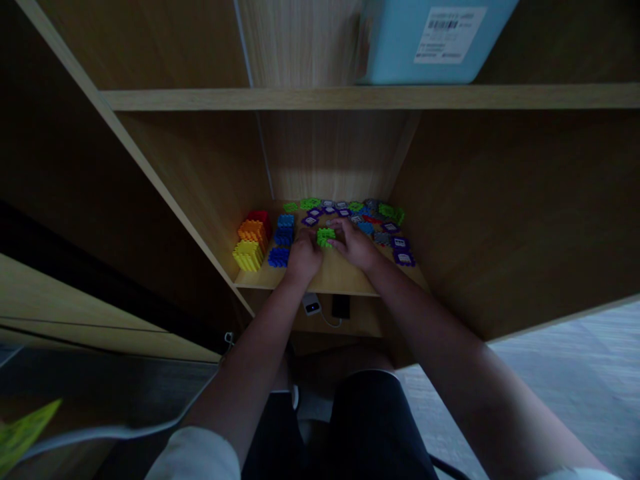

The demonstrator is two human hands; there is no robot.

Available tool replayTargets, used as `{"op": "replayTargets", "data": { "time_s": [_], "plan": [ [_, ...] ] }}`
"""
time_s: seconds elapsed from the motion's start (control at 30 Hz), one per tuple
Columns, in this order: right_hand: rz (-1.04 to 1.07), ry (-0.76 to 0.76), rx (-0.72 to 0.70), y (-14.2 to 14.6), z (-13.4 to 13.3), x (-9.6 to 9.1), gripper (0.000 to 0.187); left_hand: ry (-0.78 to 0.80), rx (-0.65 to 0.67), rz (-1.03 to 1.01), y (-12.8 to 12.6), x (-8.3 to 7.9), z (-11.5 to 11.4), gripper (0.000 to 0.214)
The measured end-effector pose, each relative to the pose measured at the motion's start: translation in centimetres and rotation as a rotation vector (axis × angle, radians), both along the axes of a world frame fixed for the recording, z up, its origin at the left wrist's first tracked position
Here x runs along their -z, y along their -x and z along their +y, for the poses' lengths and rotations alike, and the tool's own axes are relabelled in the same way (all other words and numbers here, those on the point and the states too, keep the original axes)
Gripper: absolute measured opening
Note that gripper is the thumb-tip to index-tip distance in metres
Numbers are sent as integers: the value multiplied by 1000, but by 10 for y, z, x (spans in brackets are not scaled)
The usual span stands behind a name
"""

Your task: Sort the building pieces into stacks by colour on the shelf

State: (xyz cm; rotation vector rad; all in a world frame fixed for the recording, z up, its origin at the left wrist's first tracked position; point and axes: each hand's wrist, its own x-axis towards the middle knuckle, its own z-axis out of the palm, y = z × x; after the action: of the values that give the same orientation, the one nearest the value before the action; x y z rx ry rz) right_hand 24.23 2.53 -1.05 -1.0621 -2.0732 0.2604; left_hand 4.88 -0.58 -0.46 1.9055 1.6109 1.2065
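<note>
Small green interlocking toy tiles [326, 237] sit between my two hands, low over the shelf board. My left hand [305, 253] is closed at their left edge, its fingers curled and partly hidden. On the other side, my right hand [356, 244] has its thumb and fingers apart, with the thumb close to the tiles' right edge. Left of my left hand stand blue tile stacks [279, 257], then yellow [248, 256], orange [253, 232] and red [260, 217] stacks. Loose purple tiles [403, 257] lie beyond my right hand, among grey, green and blue ones.
Wooden side walls and an upper shelf edge [310, 100] frame the compartment. A light blue bin [395, 47] stands on the upper shelf. Below the tile shelf lie a white device [311, 304] with a cable and a black flat object [341, 307].
</note>
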Motion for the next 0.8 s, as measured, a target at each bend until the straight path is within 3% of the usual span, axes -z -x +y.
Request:
{"op": "replayTargets", "data": {
  "time_s": [0.8],
  "plan": [
    [14, -49, -24, -9, -1, 7, 51, -57, 30, -76, 3, 3, -1, 26]
  ]
}}
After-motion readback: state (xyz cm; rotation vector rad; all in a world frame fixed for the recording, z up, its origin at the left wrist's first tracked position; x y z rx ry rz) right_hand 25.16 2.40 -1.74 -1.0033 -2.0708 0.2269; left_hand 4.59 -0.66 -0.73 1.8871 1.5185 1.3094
